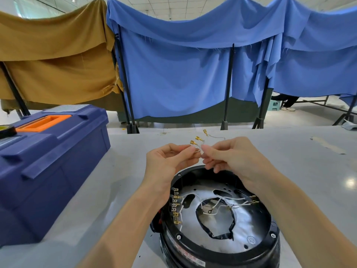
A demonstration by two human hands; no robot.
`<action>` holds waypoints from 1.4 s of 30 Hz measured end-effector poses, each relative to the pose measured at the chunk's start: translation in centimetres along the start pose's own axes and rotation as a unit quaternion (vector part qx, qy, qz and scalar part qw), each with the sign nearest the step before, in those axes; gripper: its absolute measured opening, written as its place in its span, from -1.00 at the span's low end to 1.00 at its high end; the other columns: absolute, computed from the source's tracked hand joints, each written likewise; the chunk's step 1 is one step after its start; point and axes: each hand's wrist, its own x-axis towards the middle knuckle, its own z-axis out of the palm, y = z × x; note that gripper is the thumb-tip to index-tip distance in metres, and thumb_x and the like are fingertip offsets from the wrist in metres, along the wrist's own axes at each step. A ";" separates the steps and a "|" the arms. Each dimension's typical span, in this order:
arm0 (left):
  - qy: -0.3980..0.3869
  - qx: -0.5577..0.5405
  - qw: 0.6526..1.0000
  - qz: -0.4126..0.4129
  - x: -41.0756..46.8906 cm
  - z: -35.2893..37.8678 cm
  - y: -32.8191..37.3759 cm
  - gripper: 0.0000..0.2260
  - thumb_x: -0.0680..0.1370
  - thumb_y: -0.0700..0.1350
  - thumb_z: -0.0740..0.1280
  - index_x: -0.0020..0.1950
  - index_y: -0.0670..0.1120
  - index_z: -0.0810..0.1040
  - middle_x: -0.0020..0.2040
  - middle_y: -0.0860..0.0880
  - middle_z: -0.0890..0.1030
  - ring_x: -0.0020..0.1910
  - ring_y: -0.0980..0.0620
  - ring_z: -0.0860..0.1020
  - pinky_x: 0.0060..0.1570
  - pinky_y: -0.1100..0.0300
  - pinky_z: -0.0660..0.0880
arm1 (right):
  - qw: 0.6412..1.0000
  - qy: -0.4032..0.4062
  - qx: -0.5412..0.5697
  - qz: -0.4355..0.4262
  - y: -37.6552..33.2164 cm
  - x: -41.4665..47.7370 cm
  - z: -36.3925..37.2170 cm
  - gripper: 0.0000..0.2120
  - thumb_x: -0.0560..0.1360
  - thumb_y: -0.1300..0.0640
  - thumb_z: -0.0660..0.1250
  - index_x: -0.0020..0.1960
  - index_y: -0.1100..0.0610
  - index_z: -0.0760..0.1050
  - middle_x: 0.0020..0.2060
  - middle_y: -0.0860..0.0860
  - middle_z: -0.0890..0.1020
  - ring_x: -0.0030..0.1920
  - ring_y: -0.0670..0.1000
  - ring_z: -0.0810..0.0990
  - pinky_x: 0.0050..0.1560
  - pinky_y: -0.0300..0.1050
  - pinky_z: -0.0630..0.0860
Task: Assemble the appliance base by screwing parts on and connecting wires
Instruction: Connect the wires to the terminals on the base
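Here, both hands are pinching a bundle of thin wires (197,150): the left hand (170,161) and the right hand (233,157) are meeting fingertip to fingertip, closing narrowly on the strands. Brass terminals (199,139) are fanning out just above the grip. The wires are likely handling as light and limp, the terminals as stiff but easily bent, so gripping just behind each terminal seems wisest. Directly below the grip the black appliance base (274,225) is lying open on the table (289,161). Its side label (190,257) and round embossed mark (251,239) are showing writing too small to read. Far left of the grip a blue toolbox (58,161) is sitting closed.
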 end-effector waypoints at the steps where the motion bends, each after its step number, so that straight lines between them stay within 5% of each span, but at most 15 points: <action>1: 0.000 0.005 1.000 -0.004 -0.1 0.0 0.0 -0.87 0.26 -0.16 0.55 -0.24 -0.17 0.72 -0.14 -0.25 0.70 -0.15 -0.11 0.70 -0.15 0.24 0.60 | 0.999 0.015 0.026 0.013 0.1 0.0 0.2 -0.79 0.45 0.10 0.48 -0.11 0.26 0.67 -0.27 0.18 0.70 -0.30 0.02 0.65 -0.27 -0.19 0.58; 6: -0.036 0.010 0.998 -0.046 -0.4 0.0 -0.1 -0.86 0.28 -0.19 0.53 -0.21 -0.21 0.71 -0.17 -0.26 0.69 -0.23 -0.07 0.69 -0.20 0.27 0.60 | 0.981 -0.009 0.183 0.066 0.5 0.4 0.1 -0.78 0.50 0.12 0.41 -0.02 0.29 0.65 -0.14 0.21 0.71 -0.15 0.09 0.70 -0.02 -0.06 0.62; 10: -0.083 0.031 0.994 -0.064 -0.5 0.1 -0.3 -0.79 0.28 -0.13 0.55 -0.18 -0.22 0.71 -0.14 -0.27 0.69 -0.21 -0.07 0.69 -0.18 0.26 0.60 | 0.954 -0.008 0.285 0.093 1.0 0.8 0.1 -0.83 0.52 0.17 0.35 -0.09 0.27 0.65 -0.28 0.09 0.69 -0.28 0.00 0.69 -0.10 -0.12 0.61; 14: -0.013 0.165 0.986 0.015 0.2 -1.5 0.1 -0.78 0.29 0.03 0.53 -0.18 -0.08 0.73 -0.24 -0.13 0.70 -0.31 0.03 0.64 -0.26 0.27 0.56 | 0.973 0.004 0.213 0.088 1.2 1.1 -0.7 -0.84 0.49 0.21 0.41 -0.07 0.33 0.65 -0.29 0.11 0.69 -0.33 -0.02 0.65 -0.21 -0.16 0.60; 17: 0.089 0.352 0.930 0.064 0.8 -3.4 -0.2 -0.92 0.40 -0.02 0.53 -0.24 0.02 0.70 -0.35 0.05 0.67 -0.38 0.14 0.58 -0.31 0.28 0.47 | 0.983 -0.028 0.139 0.113 1.5 1.0 -0.9 -0.82 0.40 0.27 0.49 -0.07 0.38 0.64 -0.30 0.16 0.68 -0.38 0.00 0.62 -0.30 -0.19 0.61; 22: 0.126 0.504 0.851 0.074 -1.2 -3.8 -2.0 -0.83 0.39 0.10 0.52 -0.29 0.05 0.66 -0.41 0.13 0.60 -0.38 0.23 0.55 -0.28 0.27 0.43 | 0.987 -0.083 0.039 0.135 2.0 0.7 0.3 -0.88 0.43 0.34 0.47 -0.11 0.42 0.63 -0.33 0.24 0.67 -0.41 0.06 0.65 -0.40 -0.20 0.57; 33: 0.244 0.359 0.899 0.064 -4.6 -4.3 -3.6 -0.87 0.37 0.04 0.56 -0.32 0.04 0.68 -0.24 0.13 0.65 -0.22 0.27 0.59 -0.06 0.19 0.52 | 0.971 -0.159 -0.048 0.171 2.7 0.1 2.8 -0.94 0.49 0.41 0.39 -0.16 0.38 0.59 -0.33 0.28 0.66 -0.33 0.19 0.70 -0.36 -0.14 0.60; 42: 0.249 0.288 0.922 0.076 -5.1 -4.1 -4.6 -0.86 0.39 -0.06 0.55 -0.36 -0.01 0.70 -0.26 0.13 0.65 -0.24 0.27 0.59 -0.18 0.30 0.46 | 0.967 -0.148 -0.038 0.204 2.4 0.0 4.0 -0.94 0.47 0.45 0.38 -0.09 0.46 0.54 -0.39 0.26 0.65 -0.38 0.16 0.69 -0.41 -0.18 0.60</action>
